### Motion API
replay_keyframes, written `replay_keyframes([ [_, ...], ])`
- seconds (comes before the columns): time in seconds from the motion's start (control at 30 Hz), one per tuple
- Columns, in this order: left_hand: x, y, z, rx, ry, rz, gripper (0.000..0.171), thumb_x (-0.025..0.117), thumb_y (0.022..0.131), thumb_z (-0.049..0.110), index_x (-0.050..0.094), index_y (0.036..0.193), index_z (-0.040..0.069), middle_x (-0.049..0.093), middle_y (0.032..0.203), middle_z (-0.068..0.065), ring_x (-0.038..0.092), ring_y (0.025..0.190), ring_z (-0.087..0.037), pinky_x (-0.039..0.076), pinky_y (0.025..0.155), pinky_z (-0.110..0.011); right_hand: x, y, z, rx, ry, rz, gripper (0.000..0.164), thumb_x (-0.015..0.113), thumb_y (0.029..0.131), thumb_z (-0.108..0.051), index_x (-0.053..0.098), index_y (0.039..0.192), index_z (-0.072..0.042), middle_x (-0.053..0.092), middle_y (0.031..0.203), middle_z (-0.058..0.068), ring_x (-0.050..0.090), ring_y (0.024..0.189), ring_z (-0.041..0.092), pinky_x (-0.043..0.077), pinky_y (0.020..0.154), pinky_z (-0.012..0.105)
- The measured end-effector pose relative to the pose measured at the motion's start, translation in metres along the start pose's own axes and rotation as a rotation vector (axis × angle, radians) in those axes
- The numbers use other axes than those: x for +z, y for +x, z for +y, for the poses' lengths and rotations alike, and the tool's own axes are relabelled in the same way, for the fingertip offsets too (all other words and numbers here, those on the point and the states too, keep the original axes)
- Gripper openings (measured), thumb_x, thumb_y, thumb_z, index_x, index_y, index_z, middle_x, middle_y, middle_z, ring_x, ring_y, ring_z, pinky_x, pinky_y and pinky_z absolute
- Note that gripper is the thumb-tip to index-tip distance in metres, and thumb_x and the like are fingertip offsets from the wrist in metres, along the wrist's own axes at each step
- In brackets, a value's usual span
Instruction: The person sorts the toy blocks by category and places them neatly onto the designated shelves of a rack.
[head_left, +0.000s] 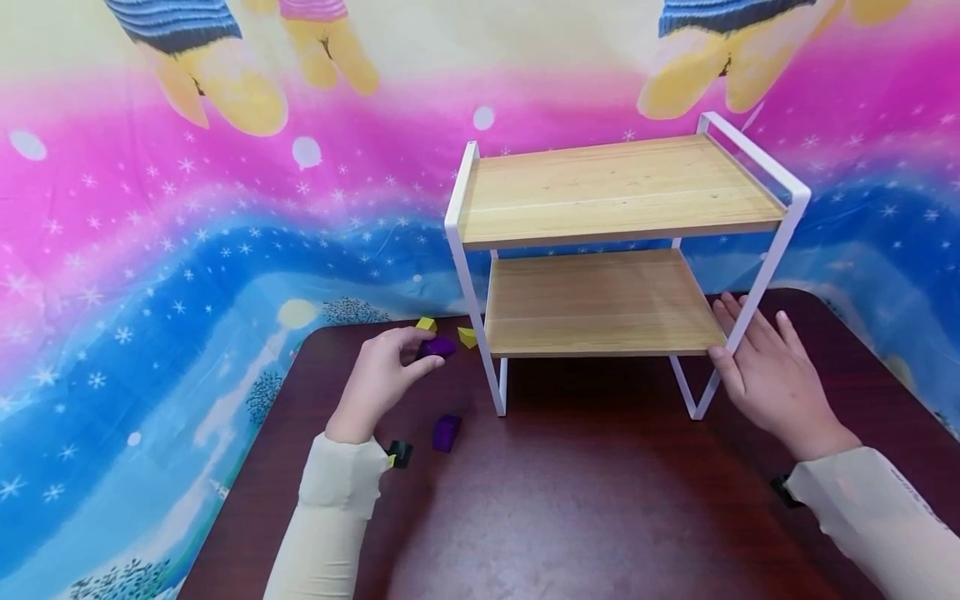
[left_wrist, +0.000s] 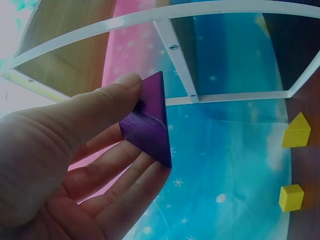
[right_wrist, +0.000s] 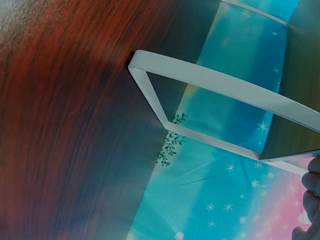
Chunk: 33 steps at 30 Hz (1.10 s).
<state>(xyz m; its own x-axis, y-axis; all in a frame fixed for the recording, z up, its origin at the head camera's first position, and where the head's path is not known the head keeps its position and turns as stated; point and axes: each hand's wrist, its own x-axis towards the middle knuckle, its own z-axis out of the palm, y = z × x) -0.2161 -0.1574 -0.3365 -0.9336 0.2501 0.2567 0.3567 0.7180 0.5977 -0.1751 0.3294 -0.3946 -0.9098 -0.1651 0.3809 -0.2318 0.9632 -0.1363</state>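
Observation:
My left hand [head_left: 380, 375] pinches a purple triangular block [left_wrist: 152, 117] between thumb and fingers. It is above the table, left of a two-tier wooden shelf [head_left: 615, 187] with a white metal frame. On the table below that hand lies a second purple block [head_left: 447, 433]. Two yellow blocks, a cube [left_wrist: 291, 198] and a pointed one [left_wrist: 297, 131], lie by the shelf's left leg. My right hand [head_left: 780, 383] rests against the right side of the frame at the lower board's height, fingers stretched out and thumb at the front leg. Only fingertips show in the right wrist view.
The shelf stands on a dark red-brown table [head_left: 570, 508], near its back edge. A patterned cloth [head_left: 202, 275] in pink and blue hangs behind and around the table. Small black items sit at both wrists.

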Motion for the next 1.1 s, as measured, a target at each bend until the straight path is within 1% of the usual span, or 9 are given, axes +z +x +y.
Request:
replay_keyframes([
  [0.2,-0.006,-0.001,0.007,0.021,0.015,0.019,0.039,0.08,0.089,0.022,0.072,0.124,0.008,0.07,0.121,-0.01,0.067,0.107,-0.029,0.056,0.093,-0.047,0.0,-0.001,-0.001,0.005,0.001,0.0,0.066,0.035,0.109,-0.043,0.019,0.161,-0.006,0.019,0.165,0.021,0.005,0.156,0.031,-0.013,0.122,0.051],
  [0.37,-0.011,0.003,0.012,0.043,0.025,0.037,0.04,0.08,0.09,0.023,0.071,0.126,0.009,0.071,0.118,-0.009,0.067,0.106,-0.028,0.056,0.092,-0.047,0.0,-0.002,-0.002,0.008,0.01,0.004,0.065,0.035,0.109,-0.042,0.02,0.161,-0.005,0.019,0.165,0.021,0.004,0.155,0.033,-0.013,0.122,0.051],
  [0.5,-0.014,0.005,0.017,0.046,0.021,0.05,0.042,0.08,0.09,0.024,0.07,0.127,0.009,0.071,0.118,-0.01,0.068,0.106,-0.028,0.056,0.092,-0.047,0.0,-0.004,-0.001,0.01,0.01,0.003,0.066,0.034,0.109,-0.042,0.02,0.161,-0.005,0.019,0.165,0.022,0.004,0.155,0.033,-0.013,0.122,0.051],
  [0.7,-0.019,0.006,0.024,0.053,0.02,0.073,0.041,0.08,0.09,0.024,0.07,0.127,0.01,0.07,0.118,-0.009,0.068,0.104,-0.025,0.056,0.092,-0.047,0.002,-0.005,-0.001,0.011,0.018,0.007,0.066,0.036,0.109,-0.041,0.02,0.161,-0.005,0.02,0.165,0.022,0.004,0.156,0.032,-0.012,0.122,0.051],
  [0.93,-0.028,0.008,0.028,0.094,0.043,0.1,0.042,0.08,0.09,0.023,0.07,0.128,0.01,0.069,0.125,-0.009,0.068,0.107,-0.026,0.056,0.093,-0.047,0.004,-0.002,-0.001,0.004,0.02,0.017,0.065,0.036,0.109,-0.041,0.018,0.161,-0.006,0.019,0.165,0.022,0.004,0.155,0.033,-0.012,0.122,0.051],
  [1.1,-0.032,0.01,0.03,0.095,0.04,0.112,0.043,0.08,0.09,0.022,0.069,0.129,0.008,0.068,0.127,-0.012,0.068,0.11,-0.027,0.057,0.091,-0.047,0.003,-0.001,-0.001,0.002,0.019,0.021,0.065,0.035,0.109,-0.041,0.018,0.161,-0.005,0.019,0.165,0.022,0.003,0.155,0.033,-0.012,0.122,0.052],
])
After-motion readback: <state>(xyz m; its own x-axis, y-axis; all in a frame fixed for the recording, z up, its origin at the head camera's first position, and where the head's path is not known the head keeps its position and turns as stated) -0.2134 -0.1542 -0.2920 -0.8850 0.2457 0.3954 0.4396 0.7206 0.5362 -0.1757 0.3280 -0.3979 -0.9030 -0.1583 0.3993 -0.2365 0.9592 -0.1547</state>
